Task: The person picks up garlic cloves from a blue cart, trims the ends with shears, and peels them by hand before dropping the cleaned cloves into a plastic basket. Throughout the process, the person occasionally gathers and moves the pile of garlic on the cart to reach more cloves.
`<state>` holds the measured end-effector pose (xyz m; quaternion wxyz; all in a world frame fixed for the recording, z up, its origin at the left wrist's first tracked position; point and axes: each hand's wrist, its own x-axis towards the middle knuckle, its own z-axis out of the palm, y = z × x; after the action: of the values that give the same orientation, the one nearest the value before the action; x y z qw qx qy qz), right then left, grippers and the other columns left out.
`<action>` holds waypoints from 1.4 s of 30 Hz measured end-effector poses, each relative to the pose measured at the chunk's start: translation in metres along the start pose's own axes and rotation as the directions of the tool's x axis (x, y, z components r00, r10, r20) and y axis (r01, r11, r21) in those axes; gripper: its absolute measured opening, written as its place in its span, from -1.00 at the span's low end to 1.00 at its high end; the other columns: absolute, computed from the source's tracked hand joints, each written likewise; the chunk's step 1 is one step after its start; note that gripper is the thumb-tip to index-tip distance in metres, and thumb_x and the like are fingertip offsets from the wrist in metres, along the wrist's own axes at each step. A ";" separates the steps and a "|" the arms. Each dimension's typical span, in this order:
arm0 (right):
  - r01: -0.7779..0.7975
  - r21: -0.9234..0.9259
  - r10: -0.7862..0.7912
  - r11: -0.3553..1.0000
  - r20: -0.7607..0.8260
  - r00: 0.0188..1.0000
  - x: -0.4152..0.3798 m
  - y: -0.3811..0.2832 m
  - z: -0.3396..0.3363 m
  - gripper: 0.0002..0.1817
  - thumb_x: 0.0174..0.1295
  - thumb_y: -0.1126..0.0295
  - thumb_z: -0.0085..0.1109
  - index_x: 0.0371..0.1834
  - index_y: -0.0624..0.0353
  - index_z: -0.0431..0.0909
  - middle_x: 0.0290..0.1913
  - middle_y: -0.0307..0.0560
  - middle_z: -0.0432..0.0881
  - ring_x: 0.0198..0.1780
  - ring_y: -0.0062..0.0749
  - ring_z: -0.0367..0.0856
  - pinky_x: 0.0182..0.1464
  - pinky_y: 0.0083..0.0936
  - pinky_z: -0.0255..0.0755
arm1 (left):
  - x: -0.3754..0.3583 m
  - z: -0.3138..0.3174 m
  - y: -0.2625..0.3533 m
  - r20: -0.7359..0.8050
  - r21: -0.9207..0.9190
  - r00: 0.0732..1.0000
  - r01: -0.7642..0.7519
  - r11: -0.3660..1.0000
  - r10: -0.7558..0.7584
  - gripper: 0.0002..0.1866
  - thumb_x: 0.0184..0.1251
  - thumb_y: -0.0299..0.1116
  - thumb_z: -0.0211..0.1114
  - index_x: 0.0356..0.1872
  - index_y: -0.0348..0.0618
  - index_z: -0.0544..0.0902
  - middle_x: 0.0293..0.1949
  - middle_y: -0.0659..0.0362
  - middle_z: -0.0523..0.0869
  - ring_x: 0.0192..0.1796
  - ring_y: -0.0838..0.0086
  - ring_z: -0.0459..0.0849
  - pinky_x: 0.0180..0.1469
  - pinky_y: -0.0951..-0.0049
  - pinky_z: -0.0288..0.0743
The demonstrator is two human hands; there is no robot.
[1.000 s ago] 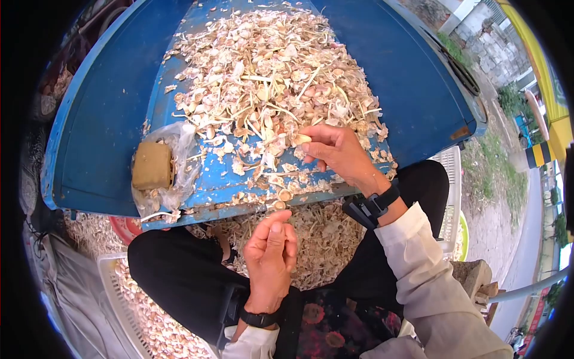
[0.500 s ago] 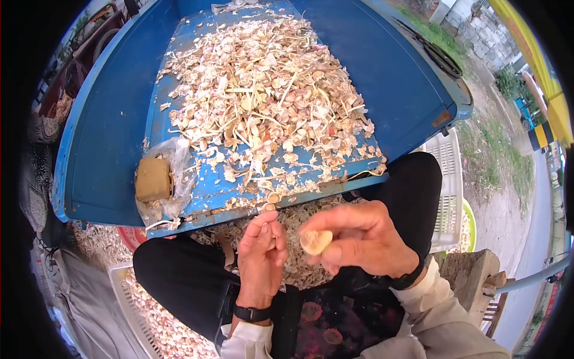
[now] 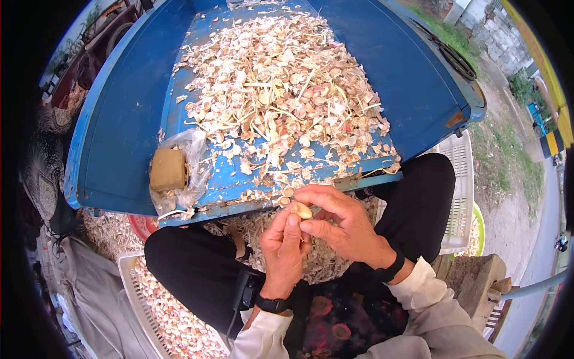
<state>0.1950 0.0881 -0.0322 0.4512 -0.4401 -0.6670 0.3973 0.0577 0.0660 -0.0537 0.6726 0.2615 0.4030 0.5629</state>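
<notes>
A pale yellow garlic clove (image 3: 303,212) is held between my two hands, just in front of the blue truck bed's edge. My right hand (image 3: 344,224) pinches it from the right with thumb and forefinger. Closed in a pinch, my left hand (image 3: 284,248) meets the same clove from below left with its thumb and fingertips. The fingers cover part of the clove. Small round garlic bits (image 3: 287,191) lie at the bed's edge, close to the fingertips. Behind them spreads a heap of garlic cloves, skins and dry stalks (image 3: 287,96).
The heap lies in a blue truck bed (image 3: 116,137). A brown block (image 3: 168,170) rests on a clear plastic bag (image 3: 196,157). Low on the left stands a white crate (image 3: 139,299) of cloves. Another white crate (image 3: 459,179) and a green basin (image 3: 480,230) are at right.
My right hand has moved left with the clove, bringing it to my left fingertips. The hands were apart before. The view has shifted slightly, so the surroundings appear further right.
</notes>
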 end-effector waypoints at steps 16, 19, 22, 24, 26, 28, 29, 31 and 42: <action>0.198 -0.033 -0.177 0.980 0.327 0.928 0.007 0.015 0.002 -0.67 0.09 0.44 0.39 -0.04 0.17 0.66 -0.19 -0.03 0.71 -0.17 -0.18 0.71 -0.14 -0.43 0.56 | -0.013 -0.038 -0.005 0.101 0.451 0.980 -0.201 0.870 0.174 -0.62 0.53 -0.16 0.12 -0.48 -0.19 0.48 -0.63 0.43 0.38 -0.56 0.79 0.22 -0.54 0.65 0.04; -0.037 0.169 -0.035 0.985 0.400 0.916 0.008 0.018 -0.002 -0.72 0.21 0.36 0.33 -0.05 0.25 0.67 -0.25 -0.05 0.71 -0.28 -0.37 0.71 -0.29 -0.53 0.56 | -0.020 -0.036 -0.007 0.077 0.281 0.993 -0.112 0.953 0.094 -0.59 0.53 -0.14 0.11 -0.52 -0.17 0.44 -0.68 0.41 0.33 -0.63 0.77 0.16 -0.60 0.61 -0.03; -0.373 0.388 0.158 0.843 0.483 0.861 -0.003 0.022 0.001 -0.68 0.37 0.26 0.18 -0.04 0.34 0.62 -0.33 -0.13 0.65 -0.42 -0.54 0.64 -0.47 -0.65 0.48 | -0.026 -0.034 -0.006 0.128 0.168 0.988 -0.112 0.979 0.091 -0.59 0.53 -0.13 0.09 -0.50 -0.19 0.47 -0.72 0.38 0.30 -0.68 0.76 0.12 -0.63 0.60 -0.07; -0.551 0.769 0.245 0.323 0.495 0.834 -0.012 0.027 0.010 -0.64 0.49 0.21 -0.01 0.04 0.32 0.54 -0.40 -0.20 0.57 -0.48 -0.57 0.54 -0.46 -0.65 0.41 | -0.026 -0.025 -0.002 0.127 0.042 0.991 -0.043 0.998 0.038 -0.61 0.49 -0.11 0.18 -0.44 -0.24 0.59 -0.66 0.38 0.43 -0.63 0.77 0.24 -0.60 0.66 0.03; -0.503 0.821 0.185 0.271 0.468 0.864 -0.008 0.032 0.009 -0.59 0.51 0.14 -0.08 0.11 0.31 0.47 -0.38 -0.20 0.55 -0.47 -0.58 0.48 -0.49 -0.67 0.35 | -0.023 -0.027 -0.010 0.080 0.054 0.996 -0.039 0.998 0.034 -0.60 0.50 -0.10 0.15 -0.43 -0.24 0.58 -0.71 0.37 0.37 -0.68 0.76 0.18 -0.63 0.64 0.00; -0.481 0.858 0.234 0.180 0.438 0.868 -0.004 0.035 0.004 -0.58 0.52 0.13 -0.10 0.11 0.30 0.47 -0.33 -0.18 0.55 -0.37 -0.58 0.51 -0.46 -0.67 0.36 | -0.021 -0.033 -0.017 0.033 0.082 0.999 -0.021 0.996 0.019 -0.60 0.51 -0.10 0.13 -0.42 -0.23 0.56 -0.75 0.37 0.31 -0.72 0.75 0.11 -0.65 0.62 -0.03; -0.468 0.865 0.216 0.181 0.430 0.877 -0.002 0.033 0.003 -0.65 0.49 0.22 -0.03 0.13 0.27 0.47 -0.22 -0.11 0.59 -0.33 -0.59 0.52 -0.42 -0.70 0.38 | -0.021 -0.036 -0.019 0.008 0.118 1.000 -0.018 0.993 0.017 -0.59 0.50 -0.10 0.16 -0.45 -0.24 0.57 -0.73 0.37 0.35 -0.71 0.75 0.16 -0.64 0.63 -0.02; -0.457 0.861 0.263 0.224 0.399 0.879 -0.003 0.023 0.003 -0.67 0.46 0.30 0.02 0.15 0.26 0.47 -0.16 -0.08 0.61 -0.31 -0.59 0.53 -0.40 -0.70 0.39 | -0.018 -0.044 -0.026 -0.006 0.151 1.000 -0.018 0.988 0.019 -0.59 0.48 -0.11 0.19 -0.48 -0.24 0.57 -0.70 0.38 0.40 -0.69 0.76 0.21 -0.63 0.64 0.00; -0.117 -0.128 -0.021 0.985 -0.758 0.652 -0.107 -0.038 -0.189 -0.73 0.33 0.40 0.17 0.03 0.28 0.54 -0.08 -0.03 0.67 -0.27 -0.56 0.56 -0.23 -0.61 0.46 | -0.011 -0.049 -0.035 -0.044 -0.263 0.940 0.315 0.912 -0.338 -0.44 0.59 0.11 -0.26 -0.10 -0.19 0.52 -0.36 0.20 0.53 -0.45 0.56 0.44 -0.56 0.65 0.20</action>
<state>0.3885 0.0013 0.0282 0.6393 -0.6186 -0.4369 0.1329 0.0353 0.0427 -0.1063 0.7665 0.0779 0.3954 0.5001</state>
